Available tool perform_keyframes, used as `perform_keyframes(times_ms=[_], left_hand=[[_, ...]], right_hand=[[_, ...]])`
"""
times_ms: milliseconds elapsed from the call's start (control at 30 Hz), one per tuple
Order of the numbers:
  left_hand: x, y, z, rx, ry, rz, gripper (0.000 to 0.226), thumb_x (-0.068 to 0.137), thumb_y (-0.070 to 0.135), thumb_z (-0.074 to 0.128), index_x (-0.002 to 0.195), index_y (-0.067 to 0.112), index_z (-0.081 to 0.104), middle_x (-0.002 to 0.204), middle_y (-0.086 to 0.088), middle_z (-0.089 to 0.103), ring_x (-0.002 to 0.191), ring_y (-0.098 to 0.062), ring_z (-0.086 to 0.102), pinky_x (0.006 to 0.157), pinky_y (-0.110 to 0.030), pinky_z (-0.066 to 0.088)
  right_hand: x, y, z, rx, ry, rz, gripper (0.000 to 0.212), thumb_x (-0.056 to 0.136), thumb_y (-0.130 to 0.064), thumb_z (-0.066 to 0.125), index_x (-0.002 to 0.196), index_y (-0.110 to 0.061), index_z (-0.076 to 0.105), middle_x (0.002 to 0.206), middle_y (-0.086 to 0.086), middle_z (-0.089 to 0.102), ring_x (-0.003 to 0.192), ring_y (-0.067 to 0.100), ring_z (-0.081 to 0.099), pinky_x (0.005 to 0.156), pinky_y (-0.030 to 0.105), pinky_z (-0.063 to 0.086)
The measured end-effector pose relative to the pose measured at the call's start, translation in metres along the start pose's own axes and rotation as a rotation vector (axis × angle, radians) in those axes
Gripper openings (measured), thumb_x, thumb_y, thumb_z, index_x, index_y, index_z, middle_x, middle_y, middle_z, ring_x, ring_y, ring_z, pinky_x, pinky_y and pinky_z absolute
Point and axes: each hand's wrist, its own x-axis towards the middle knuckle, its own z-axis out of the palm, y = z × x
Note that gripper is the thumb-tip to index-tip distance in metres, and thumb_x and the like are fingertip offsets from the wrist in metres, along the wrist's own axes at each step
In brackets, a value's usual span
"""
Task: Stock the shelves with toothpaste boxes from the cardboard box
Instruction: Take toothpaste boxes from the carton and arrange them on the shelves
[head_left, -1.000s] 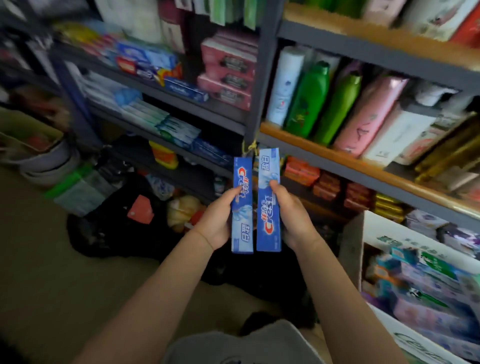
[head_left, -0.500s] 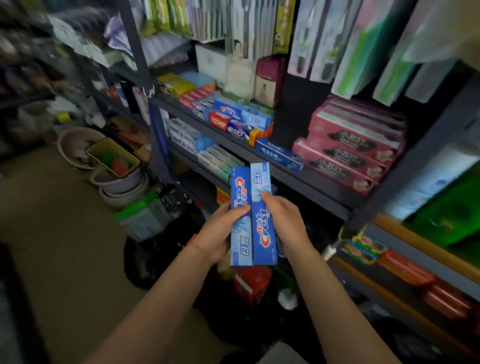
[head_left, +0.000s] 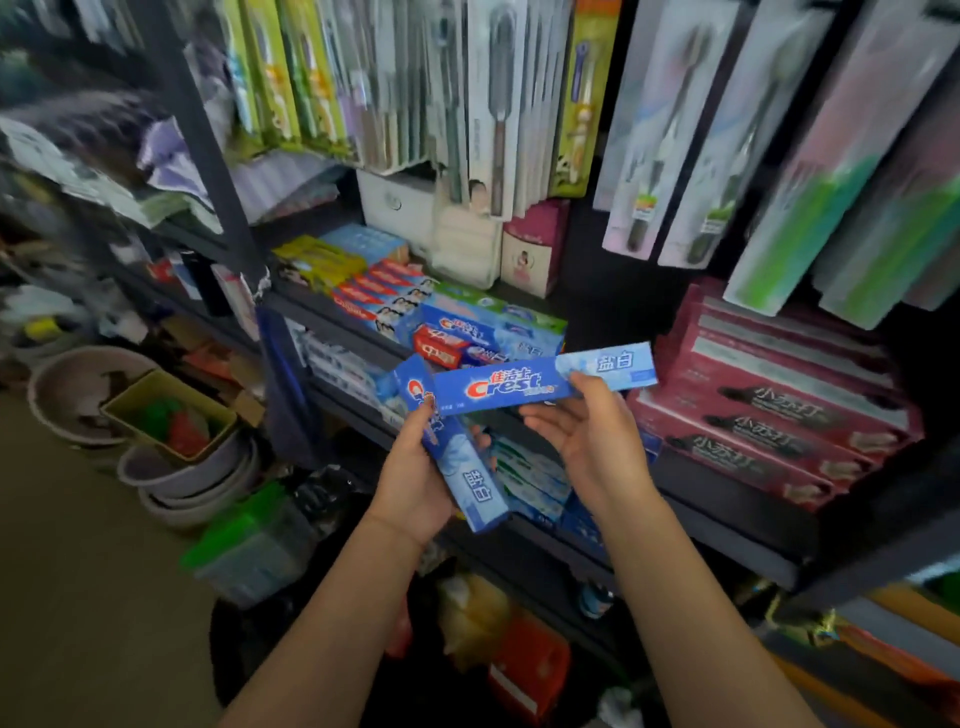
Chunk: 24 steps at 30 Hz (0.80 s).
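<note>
A dark metal shelf unit crowded with toothpaste cartons and hanging toothbrush packs is seen ahead, with stacked basins on the floor to the left. One blue Crest toothpaste box is pinched by the right hand and held level in front of the middle shelf, beside stacked maroon cartons. A second Crest box is gripped by the left hand and tilted diagonally, its upper end just under the first box.
</note>
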Motion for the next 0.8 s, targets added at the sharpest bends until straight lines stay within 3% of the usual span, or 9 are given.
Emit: perform_keyframes(times_ms=[67,133,333,400,467,533,600,667,800], left_hand=[[0.021,0.019,-0.001,0.023,-0.083,0.015,0.055,0.088,0.053,0.057,0.131,0.019,0.060,0.103,-0.006,0.068,0.095,-0.025,0.066,0.087,-0.046,0.054],[0.042,0.040,-0.001,0.020,-0.123,0.019,0.054,0.083,0.046,0.060,0.130,0.020,0.060,0.116,-0.008,0.068,0.105,-0.025,0.066,0.091,-0.045,0.052],[0.106,0.098,-0.020,-0.027,-0.151,0.051,0.044,0.082,0.040,0.065,0.123,0.024,0.062,0.098,0.000,0.070,0.082,-0.016,0.068,0.072,-0.034,0.057],[0.120,0.110,-0.030,-0.020,-0.168,0.023,0.043,0.083,0.040,0.065,0.123,0.024,0.061,0.095,0.000,0.070,0.081,-0.016,0.068,0.069,-0.033,0.057],[0.129,0.117,-0.036,-0.011,-0.197,-0.018,0.038,0.083,0.038,0.066,0.119,0.024,0.062,0.095,-0.001,0.069,0.080,-0.017,0.067,0.073,-0.035,0.058],[0.135,0.118,-0.039,0.034,-0.215,-0.049,0.039,0.080,0.037,0.068,0.116,0.023,0.063,0.103,-0.006,0.069,0.086,-0.022,0.067,0.083,-0.042,0.057],[0.138,0.115,-0.040,0.077,-0.226,-0.087,0.041,0.077,0.036,0.070,0.115,0.022,0.063,0.109,-0.011,0.068,0.093,-0.028,0.067,0.090,-0.049,0.054],[0.139,0.113,-0.039,0.088,-0.230,-0.132,0.042,0.075,0.032,0.073,0.115,0.022,0.064,0.106,-0.010,0.069,0.089,-0.027,0.070,0.082,-0.045,0.058],[0.147,0.111,-0.044,0.126,-0.183,-0.102,0.029,0.086,0.027,0.070,0.114,0.022,0.064,0.097,-0.006,0.071,0.079,-0.021,0.071,0.068,-0.035,0.059]], right_hand=[[0.013,0.001,0.013,0.035,0.006,-0.032,0.021,0.096,-0.016,0.057,0.113,-0.005,0.059,0.093,0.016,0.072,0.084,0.030,0.071,0.076,0.036,0.059],[0.023,0.005,0.032,0.023,-0.019,-0.044,0.016,0.094,-0.013,0.061,0.107,-0.006,0.063,0.093,0.014,0.073,0.085,0.026,0.070,0.080,0.036,0.058],[0.057,0.013,0.073,0.017,0.068,-0.065,0.014,0.084,-0.022,0.067,0.094,-0.012,0.065,0.084,0.006,0.071,0.070,0.017,0.067,0.073,0.029,0.057],[0.068,0.007,0.070,-0.209,0.138,-0.118,0.012,0.087,-0.020,0.070,0.091,-0.013,0.062,0.088,0.006,0.069,0.071,0.018,0.067,0.069,0.030,0.058],[0.074,0.001,0.065,-0.613,0.114,-0.081,0.022,0.081,-0.029,0.079,0.094,-0.017,0.067,0.099,0.007,0.070,0.082,0.019,0.069,0.077,0.036,0.058],[0.077,-0.001,0.067,-1.005,-0.030,0.038,0.037,0.071,-0.045,0.084,0.099,-0.026,0.071,0.099,-0.001,0.071,0.088,0.012,0.069,0.083,0.033,0.054],[0.079,0.002,0.082,-1.228,-0.179,0.144,0.038,0.073,-0.049,0.081,0.101,-0.026,0.069,0.086,-0.009,0.070,0.076,0.003,0.065,0.077,0.024,0.050],[0.083,0.009,0.097,-1.338,-0.225,0.133,0.032,0.080,-0.046,0.077,0.098,-0.021,0.068,0.083,-0.003,0.069,0.072,0.005,0.062,0.072,0.026,0.049],[0.092,0.016,0.101,-1.612,-0.114,-0.086,0.030,0.088,-0.037,0.070,0.109,-0.016,0.067,0.102,0.002,0.065,0.094,0.020,0.061,0.084,0.034,0.049]])
